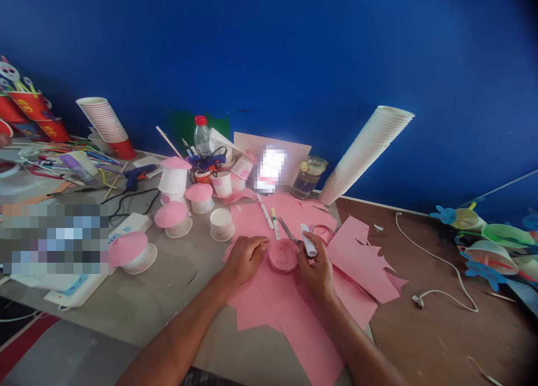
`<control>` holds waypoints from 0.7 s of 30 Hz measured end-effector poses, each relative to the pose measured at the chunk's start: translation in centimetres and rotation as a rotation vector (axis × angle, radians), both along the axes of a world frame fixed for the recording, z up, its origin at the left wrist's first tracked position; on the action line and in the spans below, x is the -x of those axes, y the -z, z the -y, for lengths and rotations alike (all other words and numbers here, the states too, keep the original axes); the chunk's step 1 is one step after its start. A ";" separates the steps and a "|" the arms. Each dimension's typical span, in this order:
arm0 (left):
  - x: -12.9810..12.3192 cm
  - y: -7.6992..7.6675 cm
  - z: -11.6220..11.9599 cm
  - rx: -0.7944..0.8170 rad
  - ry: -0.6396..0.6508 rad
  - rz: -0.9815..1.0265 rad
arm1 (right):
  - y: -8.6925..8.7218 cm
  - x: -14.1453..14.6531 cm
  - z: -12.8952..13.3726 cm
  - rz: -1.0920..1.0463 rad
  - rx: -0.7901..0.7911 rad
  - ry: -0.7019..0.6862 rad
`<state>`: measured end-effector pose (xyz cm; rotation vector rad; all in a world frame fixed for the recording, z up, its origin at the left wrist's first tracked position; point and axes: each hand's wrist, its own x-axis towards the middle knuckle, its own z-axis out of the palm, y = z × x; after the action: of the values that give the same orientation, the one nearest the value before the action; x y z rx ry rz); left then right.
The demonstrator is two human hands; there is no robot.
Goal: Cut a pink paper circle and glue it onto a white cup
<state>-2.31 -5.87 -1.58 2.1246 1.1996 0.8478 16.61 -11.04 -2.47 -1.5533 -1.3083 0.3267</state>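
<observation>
My right hand (316,263) is closed round a white glue-stick-like tube (309,241), its fingertips beside the right edge of a round pink disc (283,255). To the left of the disc, my left hand (247,258) rests on pink paper (269,305) with its fingers curled; whether it holds anything is hidden. Scissors (290,230) lie just behind the disc, partly covered by my right hand. Two white markers (264,211) lie behind on the paper. Small paper cups with pink cone tops (171,215) stand to the left, near a bare white cup (222,224).
A tall leaning stack of cups (365,153), a glass jar (309,177) and a lit phone (270,169) stand at the back. A power strip (101,263) lies left, a white cable (445,263) right. Another person's fingers (5,141) show at the far left.
</observation>
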 end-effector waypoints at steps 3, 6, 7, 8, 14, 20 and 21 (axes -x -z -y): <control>0.0 0.0 0.0 -0.010 0.003 0.002 | 0.0 0.1 0.0 0.018 -0.005 0.011; 0.0 0.0 0.0 0.006 -0.017 0.011 | 0.0 0.1 0.1 0.023 0.002 0.017; 0.0 -0.1 0.0 0.009 -0.024 0.016 | 0.0 0.1 0.1 0.024 0.002 0.011; 0.0 -0.2 0.0 0.006 -0.027 0.025 | 0.0 0.1 0.1 0.024 -0.001 0.003; 0.0 -1.1 0.0 -0.011 0.030 0.128 | 0.5 0.0 0.0 0.026 -0.028 -0.065; -0.2 -1.1 0.1 0.067 0.066 0.166 | 0.6 0.2 0.0 0.017 -0.031 -0.020; -0.2 -1.1 0.1 0.080 0.069 0.161 | 0.5 0.2 0.0 0.006 -0.031 -0.018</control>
<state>-2.08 -6.01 -0.45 1.9814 1.0543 0.9063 16.37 -11.02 -2.97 -1.5179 -1.3273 0.3116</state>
